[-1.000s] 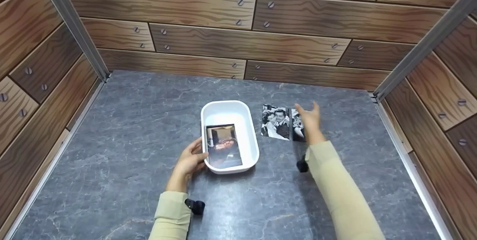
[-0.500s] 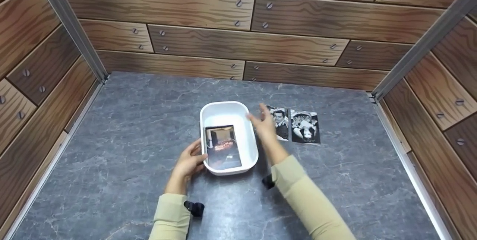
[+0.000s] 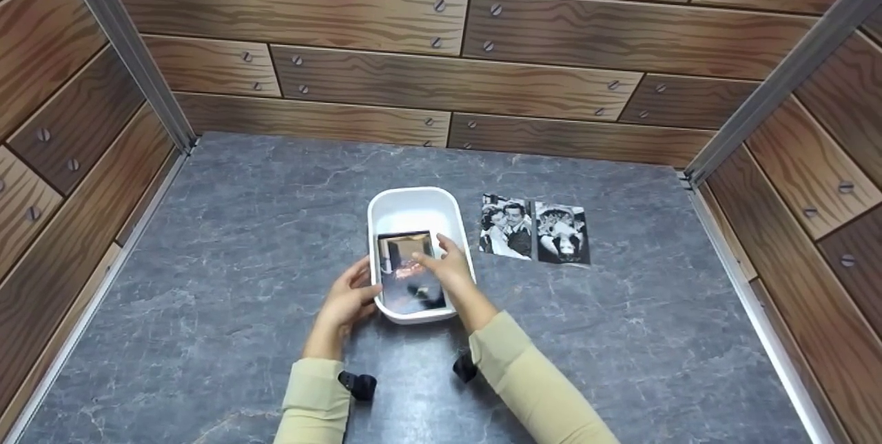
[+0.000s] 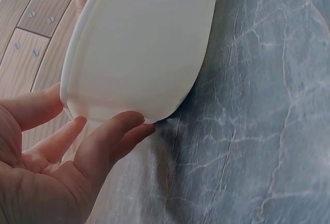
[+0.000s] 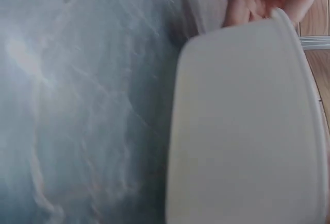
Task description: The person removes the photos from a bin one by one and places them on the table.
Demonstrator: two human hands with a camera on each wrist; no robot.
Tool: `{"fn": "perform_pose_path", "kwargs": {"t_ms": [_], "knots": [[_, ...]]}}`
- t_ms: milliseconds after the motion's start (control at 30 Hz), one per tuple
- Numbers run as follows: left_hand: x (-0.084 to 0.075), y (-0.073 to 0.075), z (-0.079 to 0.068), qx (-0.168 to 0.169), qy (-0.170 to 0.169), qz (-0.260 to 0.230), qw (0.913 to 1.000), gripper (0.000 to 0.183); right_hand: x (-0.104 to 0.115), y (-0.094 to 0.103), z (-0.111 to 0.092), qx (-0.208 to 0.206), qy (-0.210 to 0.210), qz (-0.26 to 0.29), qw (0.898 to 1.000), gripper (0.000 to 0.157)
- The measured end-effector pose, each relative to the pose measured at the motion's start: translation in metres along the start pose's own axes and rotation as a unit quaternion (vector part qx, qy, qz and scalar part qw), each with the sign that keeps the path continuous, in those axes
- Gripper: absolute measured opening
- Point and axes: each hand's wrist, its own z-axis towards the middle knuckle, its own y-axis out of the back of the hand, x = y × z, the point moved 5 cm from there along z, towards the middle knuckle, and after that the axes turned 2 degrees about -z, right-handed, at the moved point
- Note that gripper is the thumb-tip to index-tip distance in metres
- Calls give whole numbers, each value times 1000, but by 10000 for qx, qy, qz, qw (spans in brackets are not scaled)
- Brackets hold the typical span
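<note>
A white plastic tub [image 3: 413,208] stands on the grey marbled surface, a colour photo [image 3: 396,296] lying in its near left part. My left hand [image 3: 346,300] grips the tub's left side. The left wrist view shows its thumb at the rim and the fingertips [image 4: 131,118] against the outer wall. Above the photo my right hand [image 3: 451,270] reaches in over the right rim, thumb and forefinger spread, nothing held. In the right wrist view the tub wall [image 5: 247,126] hides most of that hand. A photo of a couple [image 3: 506,229] and another black-and-white photo [image 3: 562,234] lie right of the tub.
Wood-patterned panels [image 3: 358,75] rise behind the work surface [image 3: 262,223] and on both sides. Metal posts stand in the corners, one at the left [image 3: 124,51] and one at the right [image 3: 758,109]. A black wrist strap [image 3: 358,385] sits by the left sleeve.
My right hand has come left from the black-and-white photos, passing over the couple's photo, to above the tub. My left hand keeps its grip on the tub.
</note>
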Motion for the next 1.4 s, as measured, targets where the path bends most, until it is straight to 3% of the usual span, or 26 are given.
{"fn": "perform_pose_path", "kwargs": {"t_ms": [233,433,567,1167,1400], "knots": [[-1,1,-2,-16,5,-32,10000,65,-8,-12,0,80,-373,-106,9992,72],[-3,4,-3,-12,-43,-50,10000,63,-6,-16,6,-125,-341,-1104,9932,52],[-4,5,-3,-20,-70,-51,10000,63,-5,-17,10,-212,-473,-1573,9862,53],[-1,1,0,-70,-66,118,9999,62,-7,-13,10,-424,-534,-1747,9823,62],[-2,-1,-2,32,-64,102,9999,63,-5,-9,4,-724,-341,-1978,9770,60]]}}
